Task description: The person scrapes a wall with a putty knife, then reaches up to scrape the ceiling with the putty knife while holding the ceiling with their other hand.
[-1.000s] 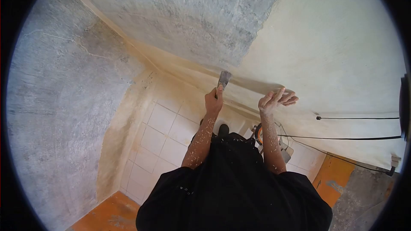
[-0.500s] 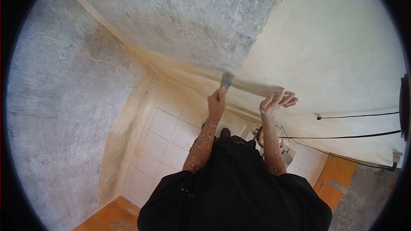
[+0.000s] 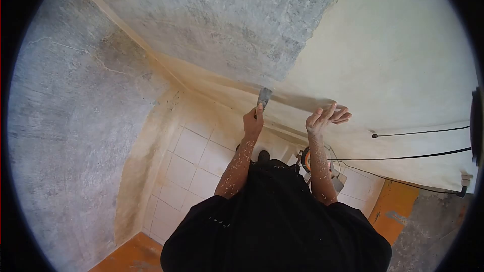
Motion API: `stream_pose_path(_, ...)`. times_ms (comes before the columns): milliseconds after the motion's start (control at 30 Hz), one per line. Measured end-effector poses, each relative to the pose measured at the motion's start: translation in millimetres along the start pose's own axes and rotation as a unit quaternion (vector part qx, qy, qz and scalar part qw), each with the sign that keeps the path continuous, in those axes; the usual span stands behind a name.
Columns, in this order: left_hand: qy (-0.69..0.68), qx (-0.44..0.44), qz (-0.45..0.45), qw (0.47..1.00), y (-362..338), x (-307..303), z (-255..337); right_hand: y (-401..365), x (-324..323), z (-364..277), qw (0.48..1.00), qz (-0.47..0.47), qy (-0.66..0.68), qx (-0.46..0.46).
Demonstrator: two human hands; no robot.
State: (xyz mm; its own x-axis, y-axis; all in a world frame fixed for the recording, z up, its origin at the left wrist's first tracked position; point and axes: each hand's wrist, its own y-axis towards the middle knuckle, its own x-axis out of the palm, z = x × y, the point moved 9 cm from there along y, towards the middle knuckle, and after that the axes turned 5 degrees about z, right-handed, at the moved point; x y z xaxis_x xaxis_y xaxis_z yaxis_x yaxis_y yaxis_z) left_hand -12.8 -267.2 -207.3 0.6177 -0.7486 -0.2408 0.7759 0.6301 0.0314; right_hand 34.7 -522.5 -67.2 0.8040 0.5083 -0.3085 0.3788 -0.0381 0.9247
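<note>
My left hand is closed around the handle of a scraper. Its flat grey blade points up at the wall, just under the lower edge of the bare grey patch. To the right, my right hand has its fingers spread, fingertips at the cream-painted wall, and holds nothing. Pale flakes are stuck to both forearms.
A second grey, scraped wall meets this one at a corner on the left. White floor tiles lie below. Black cables run along the right. By my right forearm stands a round orange-and-black object.
The scraper in my left hand has moved slightly down and left, and its blade is less blurred. My right hand has stayed in nearly the same place at the wall.
</note>
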Motion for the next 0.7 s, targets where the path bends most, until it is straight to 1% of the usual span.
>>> stream_pose_path(67,-0.032,0.031,0.006,0.999,2.4,5.4,7.5,5.5,7.6,0.8,1.0,0.009,-0.003,0.0)
stream_pose_path(167,-0.025,0.02,-0.007,0.999,1.1,-2.9,14.0,1.0,3.9,-0.4,1.0,0.008,-0.01,-0.001)
stream_pose_path(267,-0.022,-0.025,-0.019,0.999,3.5,2.2,-15.8,7.1,5.1,-3.0,1.0,0.012,-0.013,-0.012)
stream_pose_path(300,-0.031,-0.003,-0.015,0.999,10.6,3.6,-3.0,7.5,5.5,-2.7,1.0,0.015,-0.018,-0.017)
stream_pose_path(367,-0.041,0.024,-0.014,0.999,2.1,1.2,20.3,3.2,1.1,-3.0,1.0,0.007,-0.018,-0.018)
stream_pose_path(467,0.008,-0.005,-0.036,0.999,6.5,0.5,-2.6,5.7,-1.6,-4.1,1.0,0.011,-0.01,-0.008)
stream_pose_path(567,-0.036,0.042,-0.013,0.998,7.7,-0.3,21.1,9.6,5.9,-4.3,1.0,0.026,-0.011,-0.01)
stream_pose_path(667,-0.016,0.025,-0.011,0.999,5.3,-6.3,22.5,5.1,2.6,-4.9,0.999,0.024,-0.02,-0.011)
stream_pose_path(700,-0.018,0.007,-0.017,1.0,3.1,-5.9,10.2,7.2,2.1,-6.3,0.999,0.024,-0.019,-0.009)
